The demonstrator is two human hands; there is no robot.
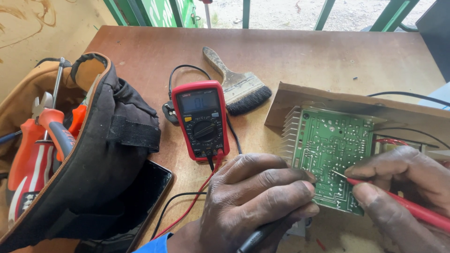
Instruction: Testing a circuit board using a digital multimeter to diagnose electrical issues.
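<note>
Left hand (255, 199) gripping black probe (255, 238), right hand (403, 187) pinching red probe (412, 208) (tips on green circuit board (328, 145)).

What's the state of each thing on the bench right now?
Multimeter: lying flat, display lit, red and black leads plugged in.
Circuit board: solder side up, on its finned heatsink.
Red probe: pinched in right hand, tip touching the board.
Black probe: held in left hand, tip hidden.
Paintbrush: lying flat, untouched.
Tool bag: unzipped, pliers inside.
Phone: screen dark, partly under the bag.
</note>
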